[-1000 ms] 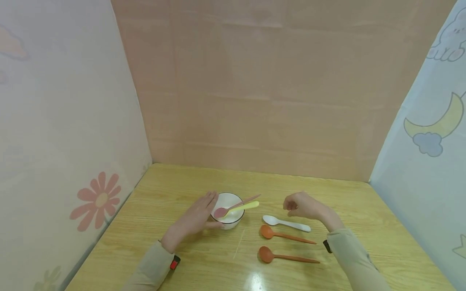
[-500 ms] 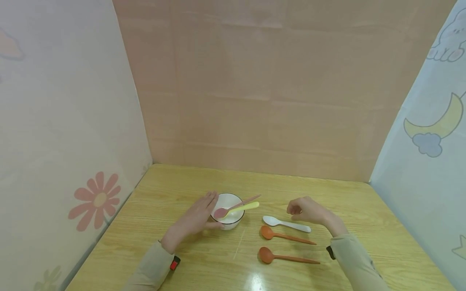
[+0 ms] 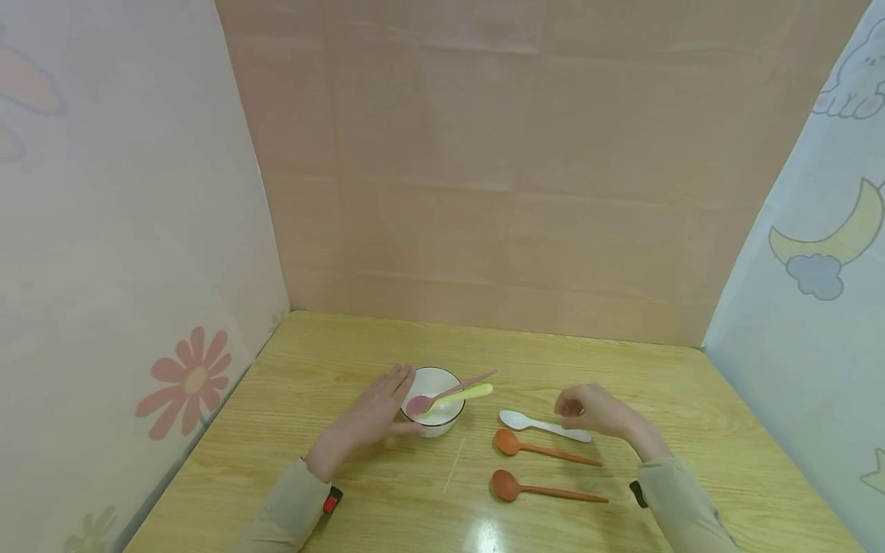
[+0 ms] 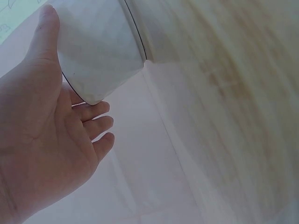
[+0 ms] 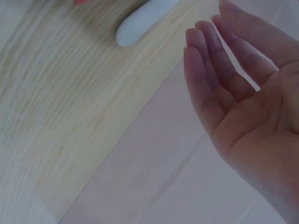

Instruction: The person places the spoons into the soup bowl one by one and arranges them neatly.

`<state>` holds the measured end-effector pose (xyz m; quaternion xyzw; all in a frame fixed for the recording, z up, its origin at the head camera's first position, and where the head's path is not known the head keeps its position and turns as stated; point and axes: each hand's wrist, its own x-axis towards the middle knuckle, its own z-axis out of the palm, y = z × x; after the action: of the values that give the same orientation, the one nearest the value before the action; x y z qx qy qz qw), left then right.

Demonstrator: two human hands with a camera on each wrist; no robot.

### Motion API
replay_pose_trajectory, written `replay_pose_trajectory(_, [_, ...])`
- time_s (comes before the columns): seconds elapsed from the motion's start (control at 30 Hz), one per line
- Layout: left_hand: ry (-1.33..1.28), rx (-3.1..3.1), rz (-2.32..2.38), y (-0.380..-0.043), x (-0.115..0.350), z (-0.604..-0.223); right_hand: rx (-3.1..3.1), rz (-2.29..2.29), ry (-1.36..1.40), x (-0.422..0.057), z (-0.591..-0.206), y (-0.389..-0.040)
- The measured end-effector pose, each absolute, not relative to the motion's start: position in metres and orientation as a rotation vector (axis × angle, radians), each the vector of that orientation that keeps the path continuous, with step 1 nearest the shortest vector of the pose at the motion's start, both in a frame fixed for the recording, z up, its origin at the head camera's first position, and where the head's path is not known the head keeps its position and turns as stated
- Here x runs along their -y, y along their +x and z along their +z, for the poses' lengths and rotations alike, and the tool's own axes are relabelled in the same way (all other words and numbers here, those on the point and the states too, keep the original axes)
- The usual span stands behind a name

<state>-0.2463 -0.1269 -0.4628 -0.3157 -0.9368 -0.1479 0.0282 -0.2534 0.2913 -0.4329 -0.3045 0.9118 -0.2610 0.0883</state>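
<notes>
My left hand (image 3: 369,407) holds the side of a white bowl (image 3: 445,425) with a dark rim, fingers along its far side and thumb at the near side. In the left wrist view the bowl (image 4: 100,46) lies between the thumb and the fingers. A pink spoon (image 3: 419,405) and a yellow-handled spoon (image 3: 477,391) lean in the bowl, handles over the rim. My right hand (image 3: 598,409), fingers loosely bent and holding nothing, hovers over the handle of a white spoon (image 3: 515,420). In the right wrist view the white spoon's handle end (image 5: 140,25) shows apart from the fingertips.
Below the white spoon lie an orange spoon (image 3: 508,442) and a darker orange-brown spoon (image 3: 506,485), handles pointing right. The wooden table (image 3: 387,507) ends at a pinkish back panel (image 3: 484,230). Patterned white panels stand at the left (image 3: 138,230) and right (image 3: 795,322).
My right hand has moved right and nearer to me, coming over the white spoon's handle. The left hand, bowl and spoons stay in place.
</notes>
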Motion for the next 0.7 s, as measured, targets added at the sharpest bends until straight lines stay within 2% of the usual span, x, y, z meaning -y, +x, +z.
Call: replay_pose_trajectory(0.7, [-0.97, 2.89, -0.451, -0.247, 0.127, -0.465, -2.715, -0.817, -0.832, -0.307, -0.454, -0.249])
